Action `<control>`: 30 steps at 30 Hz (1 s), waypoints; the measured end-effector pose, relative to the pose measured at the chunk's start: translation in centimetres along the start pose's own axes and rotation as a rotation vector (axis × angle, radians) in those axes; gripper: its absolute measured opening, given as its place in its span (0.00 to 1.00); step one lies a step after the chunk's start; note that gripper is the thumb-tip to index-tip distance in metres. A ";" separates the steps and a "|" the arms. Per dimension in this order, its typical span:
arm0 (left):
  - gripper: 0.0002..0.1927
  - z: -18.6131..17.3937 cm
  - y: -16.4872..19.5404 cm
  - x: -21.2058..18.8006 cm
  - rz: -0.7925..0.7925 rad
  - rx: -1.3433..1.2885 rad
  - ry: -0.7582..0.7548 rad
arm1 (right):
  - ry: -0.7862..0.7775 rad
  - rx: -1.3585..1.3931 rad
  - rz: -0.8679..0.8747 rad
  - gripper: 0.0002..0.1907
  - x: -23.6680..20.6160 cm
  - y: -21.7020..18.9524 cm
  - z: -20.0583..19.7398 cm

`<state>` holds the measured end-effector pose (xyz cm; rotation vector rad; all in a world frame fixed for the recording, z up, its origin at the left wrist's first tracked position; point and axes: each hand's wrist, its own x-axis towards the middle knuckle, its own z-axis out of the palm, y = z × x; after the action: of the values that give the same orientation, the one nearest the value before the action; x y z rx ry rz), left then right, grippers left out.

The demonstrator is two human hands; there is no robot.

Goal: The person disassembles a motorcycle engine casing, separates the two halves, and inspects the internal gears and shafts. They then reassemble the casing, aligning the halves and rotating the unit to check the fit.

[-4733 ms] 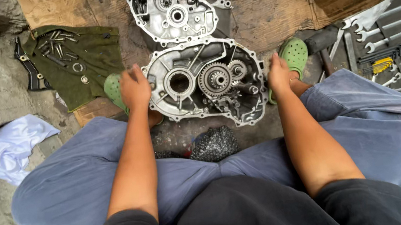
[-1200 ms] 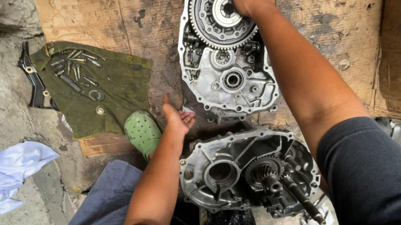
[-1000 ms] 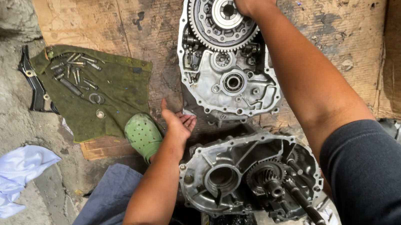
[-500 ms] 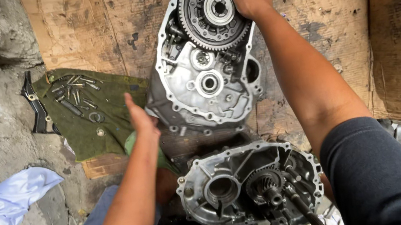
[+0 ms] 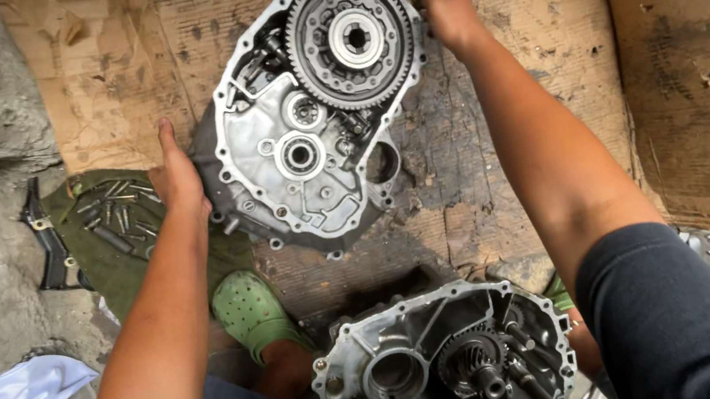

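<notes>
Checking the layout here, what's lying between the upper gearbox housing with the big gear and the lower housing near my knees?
Head view: only stained cardboard lies between upper housing and lower housing.

Soft, even daylight fills the scene, bright but not harsh, with no single strong light source showing. Shadows are faint and short: a thin dark edge sits under the upper gearbox casing (image 5: 307, 169) on the cardboard (image 5: 501, 147), and a mild shade falls beneath the left hand (image 5: 179, 179). The bare metal of the casing and its large toothed gear (image 5: 353, 39) gives off a pale sheen without blown-out glare. Focus is sharp across the middle. The lower gearbox casing (image 5: 445, 363) at the bottom edge is darker in its hollows. The dark sleeve (image 5: 698, 321) close to the camera looks slightly soft. Wide-lens stretching shows toward the corners.
</notes>
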<state>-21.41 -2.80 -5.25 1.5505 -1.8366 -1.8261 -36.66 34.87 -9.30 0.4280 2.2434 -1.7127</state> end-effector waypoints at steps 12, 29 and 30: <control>0.46 -0.5 -2.1 1.9 0.115 -0.004 0.000 | -0.169 -0.345 0.103 0.41 3.3 -2.1 4.8; 0.53 0.0 -3.8 3.8 0.017 0.110 0.177 | -0.343 -0.095 0.370 0.35 4.1 -2.9 4.5; 0.53 0.0 -3.8 3.9 0.026 0.139 0.180 | -0.332 -0.075 0.379 0.35 3.9 -2.6 4.2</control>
<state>-21.15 -4.58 -10.41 1.6670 -1.9247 -1.5205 -41.12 30.35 -9.62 0.4754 1.8444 -1.3861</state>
